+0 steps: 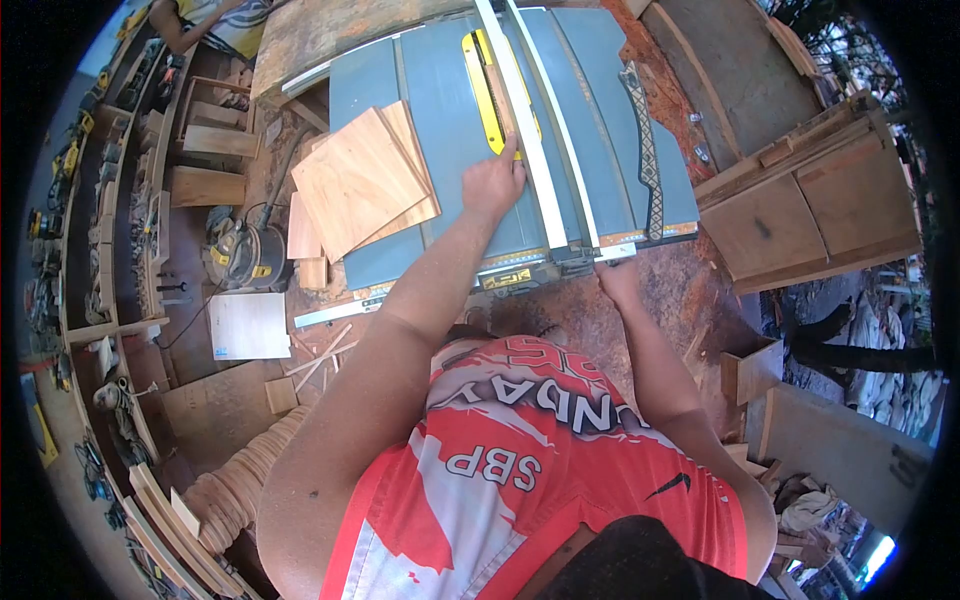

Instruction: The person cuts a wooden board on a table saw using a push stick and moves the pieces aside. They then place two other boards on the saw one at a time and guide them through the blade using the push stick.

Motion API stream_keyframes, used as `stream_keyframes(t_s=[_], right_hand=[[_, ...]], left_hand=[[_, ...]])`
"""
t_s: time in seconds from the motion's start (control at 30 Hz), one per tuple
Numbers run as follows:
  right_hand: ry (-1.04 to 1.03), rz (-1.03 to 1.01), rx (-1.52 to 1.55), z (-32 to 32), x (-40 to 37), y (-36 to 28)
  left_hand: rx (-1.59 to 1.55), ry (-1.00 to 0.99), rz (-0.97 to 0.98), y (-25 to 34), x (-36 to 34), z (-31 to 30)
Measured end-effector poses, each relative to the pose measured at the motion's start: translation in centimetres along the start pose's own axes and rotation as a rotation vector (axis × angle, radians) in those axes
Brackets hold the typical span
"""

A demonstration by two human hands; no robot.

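My left hand [495, 183] is over the blue table saw top [440, 110], its index finger stretched out and the other fingers curled. That fingertip is right by the yellow throat plate [482, 95] and the long white rip fence [535, 150]. My right hand [620, 284] grips the front end of the fence [617, 252] at the saw's front edge, its fingers partly hidden beneath. Several flat wooden boards [360, 180] lie stacked on the left of the saw top. A wavy patterned strip [650, 160] rests on the right.
A shop vacuum [250, 255] stands left of the saw, with thin wood offcuts [325, 352] on the floor nearby. Tool shelves [110, 230] line the left wall. Another person's arm [180, 30] shows at upper left. A wooden cabinet [815, 205] is at right.
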State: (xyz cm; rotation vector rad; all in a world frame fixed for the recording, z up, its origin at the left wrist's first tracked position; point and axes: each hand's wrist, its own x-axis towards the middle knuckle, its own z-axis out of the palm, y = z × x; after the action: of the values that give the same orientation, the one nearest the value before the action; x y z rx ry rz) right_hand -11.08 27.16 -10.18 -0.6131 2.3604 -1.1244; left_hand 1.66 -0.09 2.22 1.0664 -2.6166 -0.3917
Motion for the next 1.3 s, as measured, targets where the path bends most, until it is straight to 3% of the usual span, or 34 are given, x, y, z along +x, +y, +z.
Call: stream_keyframes(t_s=[0.1,0.6,0.77,1.17,1.3], right_hand=[[0.018,-0.058,-0.029,0.0,0.0,0.3],[-0.15,0.087,0.15,-1.5,-0.4,-1.7],[-0.292,0.278,0.248,-2.1,-0.3,-2.3],[-0.156,0.219,0.093,-3.4,-2.7,-8.0],[-0.139,0.217,0.111,-2.9,-2.3,-6.9]], left_hand=[[0.0,0.006,0.001,-0.1,0.1,0.2],[-0.024,-0.029,-0.001,-0.6,0.4,0.5],[-0.059,-0.069,0.014,-1.3,0.7,0.2],[-0.064,-0.058,-0.005,-0.9,0.4,0.6],[-0.013,-0.057,-0.012,-0.7,0.4,0.4]])
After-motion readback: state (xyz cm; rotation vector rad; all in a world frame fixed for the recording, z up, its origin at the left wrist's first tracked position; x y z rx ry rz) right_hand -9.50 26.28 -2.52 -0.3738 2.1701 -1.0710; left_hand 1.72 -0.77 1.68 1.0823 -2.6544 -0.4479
